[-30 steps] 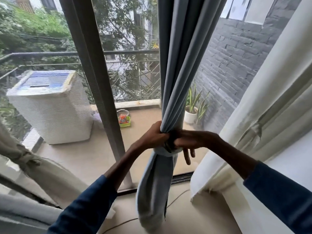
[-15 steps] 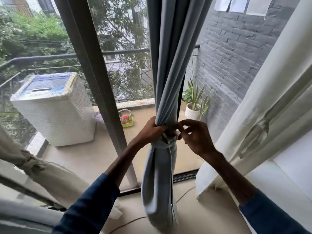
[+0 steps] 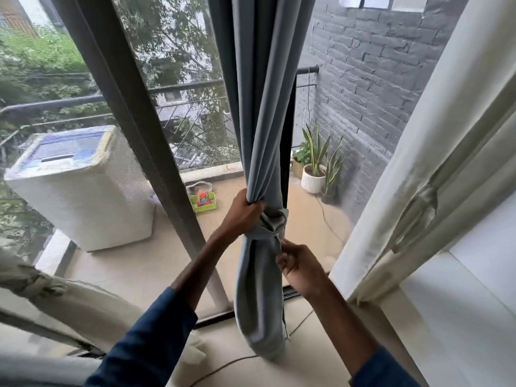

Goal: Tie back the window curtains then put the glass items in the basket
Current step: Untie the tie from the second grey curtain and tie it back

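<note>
Gathered grey-blue fabric curtain (image 3: pixel 259 135) top cut off at frame centre, knot (image 3: pixel 272 223) partly hidden behind left hand (image 3: pixel 241 215) gripping the bunch, right hand (image 3: pixel 300 265) below pinching the loose fabric end.

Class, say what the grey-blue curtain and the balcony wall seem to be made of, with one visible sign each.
Grey-blue curtain: likely matte woven cloth; it hangs in soft folds and knots. Balcony wall: brick, painted matte dark grey; staggered courses show.

Left hand (image 3: pixel 243 213), right hand (image 3: pixel 299 264): tight grips.
</note>
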A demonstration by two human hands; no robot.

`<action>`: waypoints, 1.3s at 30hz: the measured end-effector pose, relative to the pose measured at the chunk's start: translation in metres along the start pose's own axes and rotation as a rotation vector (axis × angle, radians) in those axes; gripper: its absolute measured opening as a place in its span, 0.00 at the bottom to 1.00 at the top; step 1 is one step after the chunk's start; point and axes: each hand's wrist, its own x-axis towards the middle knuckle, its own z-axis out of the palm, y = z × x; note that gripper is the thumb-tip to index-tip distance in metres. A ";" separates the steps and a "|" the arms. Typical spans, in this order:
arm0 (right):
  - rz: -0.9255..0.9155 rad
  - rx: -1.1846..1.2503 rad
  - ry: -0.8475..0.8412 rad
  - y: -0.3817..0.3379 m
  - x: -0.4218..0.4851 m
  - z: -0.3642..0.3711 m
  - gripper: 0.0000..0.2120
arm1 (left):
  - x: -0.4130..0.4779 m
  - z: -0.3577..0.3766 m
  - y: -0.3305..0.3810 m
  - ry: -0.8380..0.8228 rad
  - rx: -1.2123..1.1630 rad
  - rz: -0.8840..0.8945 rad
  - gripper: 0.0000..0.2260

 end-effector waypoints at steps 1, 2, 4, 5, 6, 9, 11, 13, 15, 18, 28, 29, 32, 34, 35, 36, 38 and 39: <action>0.019 0.022 -0.012 0.002 0.003 -0.002 0.12 | -0.001 0.001 0.000 -0.007 -0.008 0.000 0.10; 0.026 0.037 -0.008 0.004 0.005 -0.001 0.12 | -0.002 0.002 0.001 -0.007 -0.009 -0.002 0.11; 0.033 0.071 0.001 0.007 0.009 0.002 0.12 | -0.003 0.005 0.001 0.006 0.010 0.006 0.14; 0.030 0.083 -0.012 0.008 0.010 0.004 0.11 | -0.003 0.006 0.000 0.014 0.015 0.016 0.15; 0.025 0.090 -0.032 0.009 0.011 0.006 0.09 | -0.002 0.006 0.000 0.024 0.014 0.015 0.16; -0.013 0.082 -0.078 0.014 0.012 0.007 0.08 | 0.000 0.006 -0.001 0.018 0.018 0.033 0.16; -0.022 0.075 -0.081 0.016 0.014 0.007 0.08 | 0.001 0.005 -0.002 0.022 0.029 0.042 0.16; -0.006 0.097 -0.073 0.018 0.015 0.006 0.12 | 0.001 0.004 -0.002 0.032 0.036 0.045 0.16; -0.008 0.127 -0.060 0.021 0.018 0.004 0.13 | 0.000 0.004 -0.003 0.036 0.048 0.052 0.16; -0.025 0.169 -0.055 0.026 0.022 0.004 0.11 | -0.001 0.006 -0.004 0.053 0.092 0.084 0.15; -0.131 0.064 -0.008 0.022 0.030 0.008 0.10 | 0.004 0.011 -0.011 0.080 0.209 0.128 0.07; -0.155 0.028 -0.002 0.020 0.029 0.006 0.13 | 0.003 0.010 -0.011 0.070 0.203 0.126 0.07; -0.200 -0.196 0.065 0.017 0.033 -0.014 0.11 | 0.003 0.008 -0.009 0.028 0.173 0.105 0.06; -0.176 -0.352 0.211 0.023 0.034 -0.039 0.04 | 0.000 0.006 -0.006 0.001 0.158 0.119 0.04; -0.152 -0.384 0.269 0.029 0.033 -0.054 0.05 | -0.001 0.006 -0.005 -0.009 0.159 0.125 0.04; -0.126 -0.403 0.302 0.034 0.030 -0.066 0.10 | -0.002 0.006 -0.005 -0.018 0.162 0.126 0.03; -0.116 -0.408 0.320 0.037 0.023 -0.081 0.12 | -0.003 0.007 -0.007 -0.044 0.153 0.135 0.08; -0.124 -0.411 0.318 0.035 0.022 -0.084 0.11 | -0.005 0.009 -0.006 -0.044 0.145 0.132 0.08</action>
